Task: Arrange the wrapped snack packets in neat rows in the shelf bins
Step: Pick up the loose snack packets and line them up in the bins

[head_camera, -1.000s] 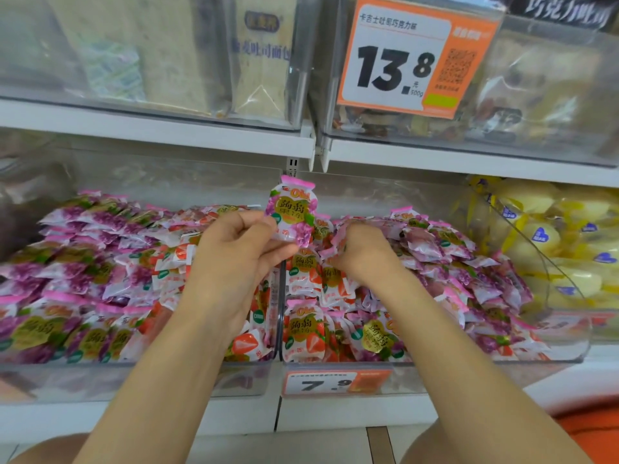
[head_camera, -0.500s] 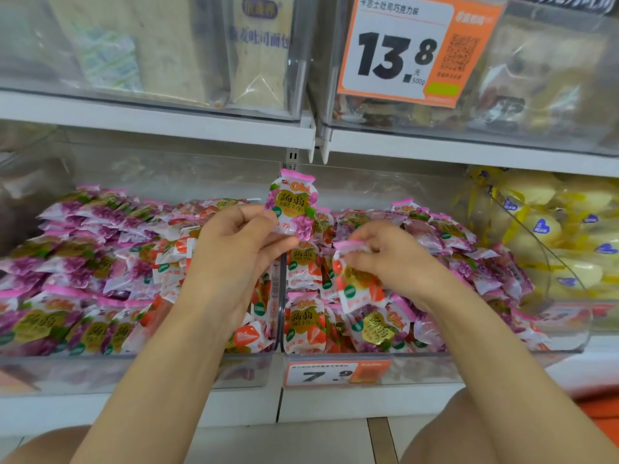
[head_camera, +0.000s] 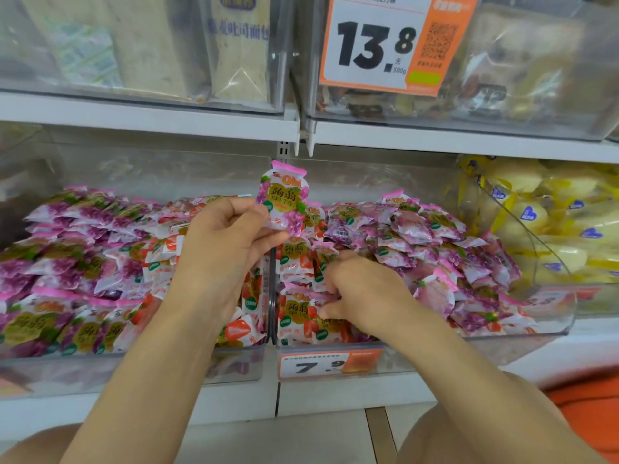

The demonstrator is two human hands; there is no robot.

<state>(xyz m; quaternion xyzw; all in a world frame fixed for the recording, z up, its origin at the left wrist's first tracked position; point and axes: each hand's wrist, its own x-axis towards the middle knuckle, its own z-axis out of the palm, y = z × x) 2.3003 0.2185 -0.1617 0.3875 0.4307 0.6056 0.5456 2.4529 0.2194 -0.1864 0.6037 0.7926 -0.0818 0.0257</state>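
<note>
Head view looks forward and down on two clear plastic bins standing side by side on a white shelf. The left clear bin is heaped with small wrapped snack packets. Purple grape-printed packets lie in overlapping rows across its left and middle, and red-and-white strawberry-printed packets lie along its right side, next to the wall between the bins. The right clear bin holds more strawberry packets stacked at its left front, with a looser pile of pink-purple packets spread over the rest.

The person's left hand is raised over the line where the two bins meet. Its thumb and curled fingers pinch the lower half of a single purple grape packet, which stands upright with its pink sealed edge on top, clear of both heaps.

The right hand is low in the front left part of the right bin, back of the hand up, its fingers curled down among the strawberry packets there. The fingertips touch the wrappers, but whether they actually grip one cannot be told.

An orange-and-white price label reading 7.9 sits on the front of the right bin. Further right, another clear bin holds pale yellow wrapped snacks. On the shelf above, a large orange-and-white price tag reading 13.8 hangs on a clear bin, and tall pale bread packs stand in the bin to its left.
</note>
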